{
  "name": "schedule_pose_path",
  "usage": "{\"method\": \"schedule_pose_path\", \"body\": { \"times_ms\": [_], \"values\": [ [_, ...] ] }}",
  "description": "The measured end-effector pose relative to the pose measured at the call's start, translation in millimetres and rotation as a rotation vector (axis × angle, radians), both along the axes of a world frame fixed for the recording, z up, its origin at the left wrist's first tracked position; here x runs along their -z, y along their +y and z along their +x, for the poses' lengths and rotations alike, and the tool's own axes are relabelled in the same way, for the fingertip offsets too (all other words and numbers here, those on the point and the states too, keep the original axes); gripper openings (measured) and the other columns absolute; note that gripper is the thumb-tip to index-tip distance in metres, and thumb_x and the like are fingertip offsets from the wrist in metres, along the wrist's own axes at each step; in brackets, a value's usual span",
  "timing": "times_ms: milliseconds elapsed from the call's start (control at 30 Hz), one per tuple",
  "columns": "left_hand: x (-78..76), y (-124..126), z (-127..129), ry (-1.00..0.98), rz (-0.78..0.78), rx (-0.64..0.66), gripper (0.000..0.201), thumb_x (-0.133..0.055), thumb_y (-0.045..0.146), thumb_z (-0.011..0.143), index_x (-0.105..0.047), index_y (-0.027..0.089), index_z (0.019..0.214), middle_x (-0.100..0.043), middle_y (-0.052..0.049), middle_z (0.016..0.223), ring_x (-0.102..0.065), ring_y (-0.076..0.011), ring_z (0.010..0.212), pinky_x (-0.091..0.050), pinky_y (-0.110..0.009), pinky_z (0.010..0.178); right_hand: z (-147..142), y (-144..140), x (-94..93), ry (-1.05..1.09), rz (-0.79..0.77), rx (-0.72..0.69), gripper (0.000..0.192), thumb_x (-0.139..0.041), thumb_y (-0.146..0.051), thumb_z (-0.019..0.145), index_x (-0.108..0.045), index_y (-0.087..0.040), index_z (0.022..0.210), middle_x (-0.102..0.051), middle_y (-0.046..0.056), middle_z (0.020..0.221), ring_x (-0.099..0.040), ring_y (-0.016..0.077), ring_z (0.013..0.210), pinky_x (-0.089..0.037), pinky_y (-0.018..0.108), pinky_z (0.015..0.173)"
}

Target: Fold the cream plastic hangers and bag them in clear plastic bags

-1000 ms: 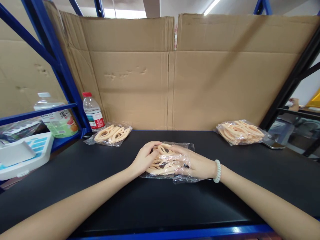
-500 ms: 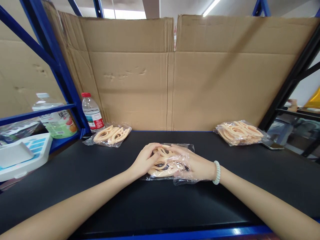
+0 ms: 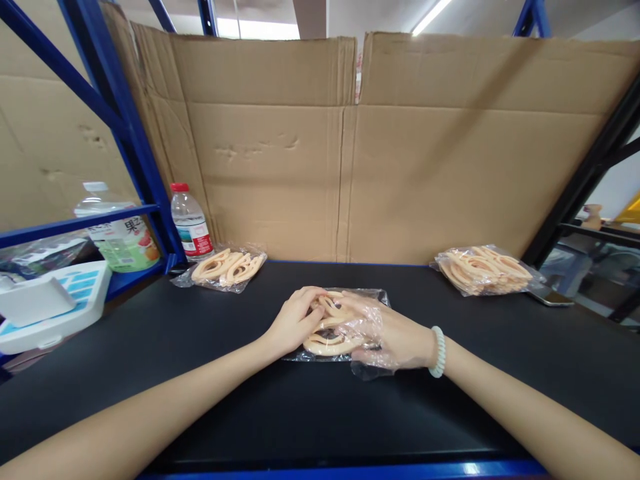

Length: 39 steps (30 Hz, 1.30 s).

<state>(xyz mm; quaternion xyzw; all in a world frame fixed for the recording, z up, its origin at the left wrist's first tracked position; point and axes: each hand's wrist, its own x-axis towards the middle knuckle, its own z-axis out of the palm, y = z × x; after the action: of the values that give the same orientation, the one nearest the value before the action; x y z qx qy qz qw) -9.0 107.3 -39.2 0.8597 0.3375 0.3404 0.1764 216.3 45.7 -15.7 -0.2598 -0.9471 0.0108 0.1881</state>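
A clear plastic bag with flat beige ring-shaped pieces (image 3: 333, 345) lies on the black tabletop in front of me. My left hand (image 3: 296, 322) grips its left side, fingers over the far edge and thumb on the pieces. My right hand (image 3: 395, 331), with a pale coiled band (image 3: 439, 352) at the wrist, reaches into the bag's right end. Clear film covers its fingers, which stretch along the pieces with the thumb apart on the near side. The fingertips of this hand are partly hidden by glare on the plastic.
Similar filled bags lie back left (image 3: 231, 268) and back right (image 3: 485, 270). A red-capped water bottle (image 3: 193, 223) stands by the blue frame (image 3: 135, 147). At left are a larger bottle (image 3: 120, 243) and a white-and-blue device (image 3: 75, 300). A cardboard wall (image 3: 280, 180) closes the back.
My right hand has shifted slightly toward me within the bag, and the film around it has moved. The pieces have shifted a little under my hands. The view has turned slightly left.
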Motion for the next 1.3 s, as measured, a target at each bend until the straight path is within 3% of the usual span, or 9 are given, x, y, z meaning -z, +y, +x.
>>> {"method": "schedule_pose_path", "body": {
  "times_ms": [167,400,533,633,733,900,1033,1133,1300],
  "values": [
    [1.0,1,-1,0.015,0.016,0.005,0.028,-0.042,0.025,0.089,-0.057,0.020,0.113,-0.061,-0.007,0.115,-0.055,-0.0229,0.108,-0.042,-0.042,0.097,0,2,3.4,-0.010,-0.026,0.002,0.071,-0.060,-0.030,0.085,-0.026,-0.021,0.146,-0.026,0.013,0.151,-0.017,0.0253,0.142,-0.025,0.044,0.114],
    [3.9,2,-2,0.070,0.055,0.009,0.030,-0.039,0.025,0.092,-0.054,0.021,0.117,-0.059,-0.008,0.119,-0.053,-0.0237,0.111,-0.041,-0.044,0.098,-2,1,7.2,-0.020,0.039,0.008,0.056,-0.049,-0.019,0.087,-0.034,-0.015,0.141,-0.033,0.016,0.147,-0.024,0.0247,0.140,-0.031,0.044,0.110],
    [2.8,0,-3,0.099,0.066,0.008,0.031,-0.037,0.025,0.093,-0.054,0.021,0.118,-0.058,-0.008,0.122,-0.052,-0.0240,0.113,-0.041,-0.044,0.099,-2,1,7.3,-0.084,0.044,0.058,0.060,-0.049,-0.015,0.086,-0.031,-0.012,0.143,-0.037,0.018,0.144,-0.031,0.0256,0.136,-0.036,0.043,0.107],
    [1.8,-1,-2,0.138,0.055,0.004,0.032,-0.036,0.025,0.093,-0.053,0.021,0.121,-0.056,-0.008,0.125,-0.050,-0.0239,0.115,-0.040,-0.045,0.101,-2,0,5.9,-0.127,0.045,0.101,0.067,-0.049,-0.011,0.085,-0.024,-0.013,0.146,-0.034,0.016,0.147,-0.026,0.0254,0.139,-0.036,0.043,0.107],
    [0.8,-1,-2,0.176,0.055,-0.012,0.033,-0.035,0.025,0.094,-0.051,0.020,0.121,-0.055,-0.008,0.127,-0.049,-0.0238,0.118,-0.039,-0.045,0.102,-1,-1,2.3,-0.119,0.070,0.128,0.056,-0.048,-0.012,0.089,-0.034,-0.018,0.142,-0.034,0.012,0.149,-0.027,0.0230,0.139,-0.035,0.041,0.108],
    [-2.1,-2,-3,0.232,0.091,-0.022,0.032,-0.032,0.025,0.095,-0.050,0.020,0.121,-0.055,-0.008,0.128,-0.048,-0.0227,0.121,-0.037,-0.044,0.103,7,-5,-7.6,-0.181,0.131,0.169,0.027,-0.042,-0.016,0.095,-0.057,-0.018,0.118,-0.054,0.011,0.132,-0.048,0.0225,0.124,-0.045,0.041,0.099],
    [-2.9,0,-6,0.282,0.106,-0.036,0.033,-0.032,0.026,0.094,-0.050,0.021,0.121,-0.054,-0.008,0.129,-0.047,-0.0229,0.122,-0.037,-0.045,0.103,14,-9,-17.6,-0.179,0.112,0.156,0.023,-0.041,-0.015,0.094,-0.061,-0.016,0.105,-0.060,0.012,0.121,-0.053,0.0223,0.115,-0.046,0.040,0.096],
    [-2.8,3,-8,0.294,0.114,-0.034,0.033,-0.031,0.026,0.095,-0.050,0.021,0.121,-0.054,-0.008,0.130,-0.047,-0.0228,0.123,-0.036,-0.045,0.104,18,-10,-23.9,-0.135,0.118,0.174,0.024,-0.043,-0.011,0.091,-0.061,-0.016,0.105,-0.060,0.012,0.121,-0.055,0.0231,0.112,-0.047,0.041,0.094],
    [-4.7,10,-12,0.244,0.063,-0.036,0.034,-0.032,0.030,0.094,-0.052,0.018,0.119,-0.057,-0.010,0.126,-0.050,-0.0248,0.119,-0.039,-0.046,0.102,26,-8,-29.5,-0.011,0.185,0.165,0.030,-0.042,-0.005,0.086,-0.060,-0.016,0.107,-0.057,0.011,0.126,-0.046,0.0237,0.122,-0.041,0.044,0.102]
  ]
}}
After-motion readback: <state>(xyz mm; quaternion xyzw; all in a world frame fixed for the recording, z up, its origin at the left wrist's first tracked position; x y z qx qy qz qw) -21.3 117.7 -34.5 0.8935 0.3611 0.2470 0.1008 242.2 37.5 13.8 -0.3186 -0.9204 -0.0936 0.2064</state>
